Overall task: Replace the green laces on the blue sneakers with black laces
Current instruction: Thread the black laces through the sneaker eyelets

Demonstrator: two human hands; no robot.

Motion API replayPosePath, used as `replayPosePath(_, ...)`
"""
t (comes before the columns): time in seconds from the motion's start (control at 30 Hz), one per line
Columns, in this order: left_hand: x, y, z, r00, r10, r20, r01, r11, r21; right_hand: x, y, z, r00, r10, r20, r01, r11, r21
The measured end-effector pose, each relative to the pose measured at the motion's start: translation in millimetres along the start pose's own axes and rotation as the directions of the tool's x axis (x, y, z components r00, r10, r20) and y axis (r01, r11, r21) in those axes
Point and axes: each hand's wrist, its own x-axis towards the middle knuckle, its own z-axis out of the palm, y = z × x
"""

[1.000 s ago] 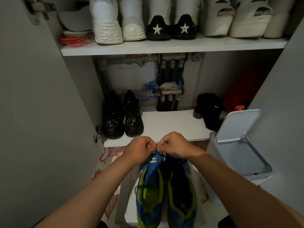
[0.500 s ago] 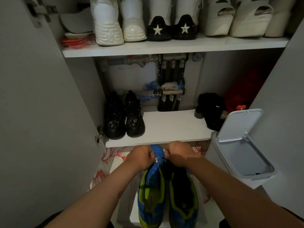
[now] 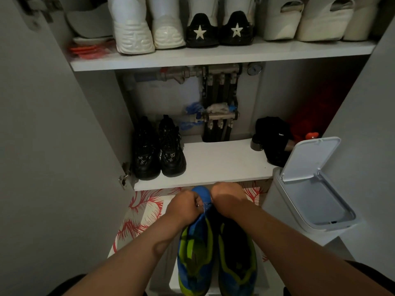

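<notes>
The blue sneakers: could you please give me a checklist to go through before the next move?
1. Left hand grips the blue sneakers at their far end: ok.
2. Right hand grips them there too: ok.
3. Green laces within reach: cannot tell, none shows from this side.
4. Black laces ready: cannot tell, none in view.
5. Open bin apart from the right forearm: ok.
6. Bare space on the lower shelf beside the black shoes: ok.
</notes>
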Motion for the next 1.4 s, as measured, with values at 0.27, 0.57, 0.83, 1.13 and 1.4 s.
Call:
replayPosePath(0.27, 0.3, -2.0, 1.9, 1.0, -0.011, -0.001, 0.011, 0.998, -0.063, 1.6, 3.9, 3.0, 0.995, -0.103, -0.011, 0.103, 0.994, -0.036)
replayPosePath(0.57, 0.0, -0.2, 3.3, 0.998, -0.054, -0.033, 0.051, 0.996, -0.069, 11.7, -7.5, 11.0, 0.986, 0.127, 0.105, -0.141, 0.98, 0.141)
replayPosePath(0.83, 2.0, -1.5, 3.5, 0.996, -0.079, -0.029, 0.077, 0.994, -0.073, 14.2, -8.2, 7.0, 0.958, 0.215, 0.191, -0.267, 0.911, 0.313)
replayPosePath(1.13, 4.9, -1.6, 5.6, 0.996, -0.089, -0.015, 0.088, 0.994, -0.068, 11.8, -4.3, 1.7, 0.947, 0.221, 0.234, -0.3, 0.871, 0.39)
replayPosePath(1.4, 8.4, -3.6, 2.9, 0.997, -0.008, 0.073, 0.009, 1.0, -0.008, 12.8, -4.3, 7.5, 0.924, 0.31, 0.222, -0.378, 0.824, 0.423)
